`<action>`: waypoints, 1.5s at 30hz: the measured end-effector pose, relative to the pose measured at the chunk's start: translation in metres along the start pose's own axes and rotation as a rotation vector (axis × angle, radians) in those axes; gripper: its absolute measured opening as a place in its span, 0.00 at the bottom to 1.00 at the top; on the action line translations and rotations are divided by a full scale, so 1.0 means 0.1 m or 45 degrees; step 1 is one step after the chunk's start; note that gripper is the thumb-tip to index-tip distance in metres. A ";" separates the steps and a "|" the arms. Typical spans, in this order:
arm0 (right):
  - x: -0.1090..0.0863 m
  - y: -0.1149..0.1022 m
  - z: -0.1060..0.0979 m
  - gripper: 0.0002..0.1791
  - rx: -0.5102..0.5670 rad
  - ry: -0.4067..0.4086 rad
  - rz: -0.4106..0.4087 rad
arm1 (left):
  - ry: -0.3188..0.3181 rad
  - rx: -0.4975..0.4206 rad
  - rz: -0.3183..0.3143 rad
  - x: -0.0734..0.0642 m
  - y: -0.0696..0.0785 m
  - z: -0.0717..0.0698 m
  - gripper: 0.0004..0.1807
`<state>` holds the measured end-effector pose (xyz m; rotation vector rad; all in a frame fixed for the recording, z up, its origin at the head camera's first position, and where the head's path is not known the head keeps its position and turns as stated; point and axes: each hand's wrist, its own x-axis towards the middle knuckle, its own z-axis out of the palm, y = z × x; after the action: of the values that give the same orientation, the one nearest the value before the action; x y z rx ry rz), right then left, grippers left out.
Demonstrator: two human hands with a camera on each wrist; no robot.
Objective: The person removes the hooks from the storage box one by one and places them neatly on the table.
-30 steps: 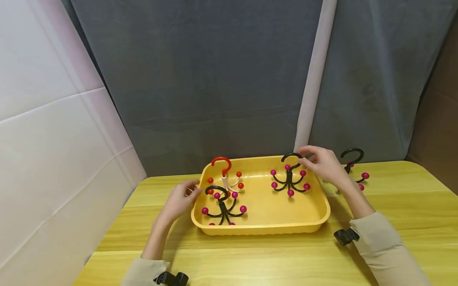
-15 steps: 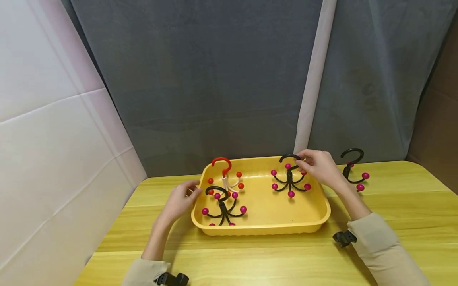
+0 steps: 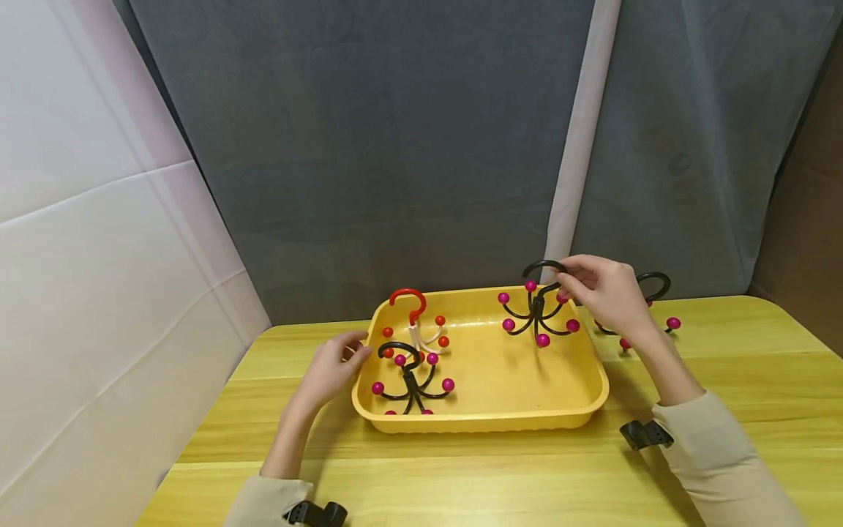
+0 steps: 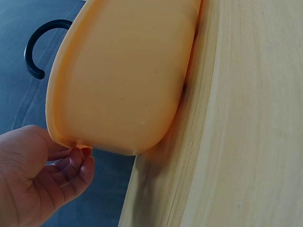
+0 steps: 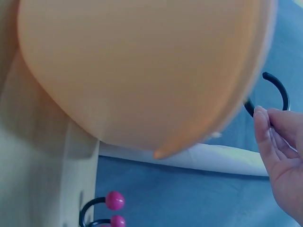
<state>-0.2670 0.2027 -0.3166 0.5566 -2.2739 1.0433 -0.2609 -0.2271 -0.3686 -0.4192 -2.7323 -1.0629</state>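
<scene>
My right hand (image 3: 609, 293) pinches the curved top of a black multi-arm hook hanger (image 3: 537, 311) with pink ball tips. The hanger hangs over the right part of a yellow plastic tray (image 3: 494, 391). In the right wrist view the black hook (image 5: 282, 90) shows between thumb and fingers, its arms hidden behind the tray wall. My left hand (image 3: 331, 369) holds the tray's left rim; in the left wrist view its fingertips (image 4: 86, 153) are curled right at the rim. Inside the tray at left stand another black hanger (image 3: 410, 380) and a white one with a red hook (image 3: 408, 298).
Another black hanger with pink balls (image 3: 652, 282) stands on the wooden table (image 3: 421, 483) right of the tray, partly behind my right hand. A grey curtain (image 3: 369, 146) closes off the back, with a white panel (image 3: 112, 241) at left.
My right hand first lowers slightly, then rises and moves right, lifting the black hanger higher above the tray floor. My left hand stays at the rim.
</scene>
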 end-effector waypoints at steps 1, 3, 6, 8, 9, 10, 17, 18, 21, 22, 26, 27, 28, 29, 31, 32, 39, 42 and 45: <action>0.00 -0.01 -0.02 0.10 -0.005 0.017 -0.006 | 0.000 0.001 0.002 0.00 0.00 0.00 0.17; 0.00 -0.02 -0.05 0.11 -0.012 0.055 -0.024 | -0.002 -0.001 0.006 0.00 -0.01 0.00 0.17; 0.00 -0.02 -0.10 0.11 -0.030 0.116 -0.063 | -0.007 -0.004 -0.003 0.01 -0.02 0.00 0.17; -0.01 -0.04 -0.14 0.11 -0.045 0.160 -0.091 | -0.016 -0.008 -0.004 0.01 -0.02 0.00 0.18; -0.01 -0.05 -0.17 0.11 -0.057 0.183 -0.103 | -0.018 -0.010 -0.008 0.01 -0.02 0.00 0.18; -0.01 -0.05 -0.20 0.11 -0.066 0.207 -0.111 | -0.018 -0.010 -0.011 0.01 -0.02 0.01 0.18; -0.01 -0.03 -0.39 0.11 -0.136 0.331 -0.179 | -0.017 -0.005 0.000 0.01 -0.04 0.01 0.18; -0.02 -0.03 -0.41 0.11 -0.143 0.344 -0.184 | -0.019 -0.003 0.001 0.01 -0.04 0.00 0.18; -0.04 -0.02 -0.51 0.11 -0.130 0.388 -0.175 | -0.021 0.005 -0.005 0.01 -0.03 -0.01 0.18; -0.04 -0.01 -0.54 0.11 -0.124 0.407 -0.169 | -0.023 0.007 -0.006 0.01 -0.03 -0.01 0.18; -0.05 0.02 -0.67 0.12 -0.088 0.486 -0.150 | -0.023 0.003 -0.005 0.00 -0.04 -0.01 0.18; -0.05 0.03 -0.70 0.12 -0.084 0.503 -0.144 | -0.020 0.000 -0.003 0.00 -0.04 -0.01 0.18; -0.05 0.05 -0.73 0.13 -0.084 0.520 -0.132 | -0.017 -0.002 -0.001 0.00 -0.04 -0.01 0.18; -0.06 0.06 -0.76 0.12 -0.082 0.536 -0.121 | -0.015 -0.004 0.002 0.00 -0.05 -0.02 0.18; -0.06 0.08 -0.81 0.12 -0.080 0.564 -0.098 | -0.010 -0.008 0.006 0.00 -0.05 -0.02 0.17; -0.07 0.09 -0.84 0.12 -0.075 0.575 -0.080 | -0.009 -0.007 0.009 0.00 -0.05 -0.02 0.17; -0.09 0.15 -1.01 0.12 -0.078 0.653 -0.033 | -0.011 0.002 -0.001 -0.01 -0.05 -0.02 0.17; -0.12 0.17 -1.08 0.12 -0.094 0.677 0.002 | -0.010 0.005 -0.003 -0.01 -0.05 -0.02 0.17; -0.14 0.21 -1.14 0.12 -0.080 0.706 0.048 | -0.014 0.004 0.001 -0.01 -0.05 -0.02 0.18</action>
<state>-0.2317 0.3062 -0.2761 0.1658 -1.8219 0.9908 -0.2611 -0.2322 -0.3705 -0.4268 -2.7431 -1.0596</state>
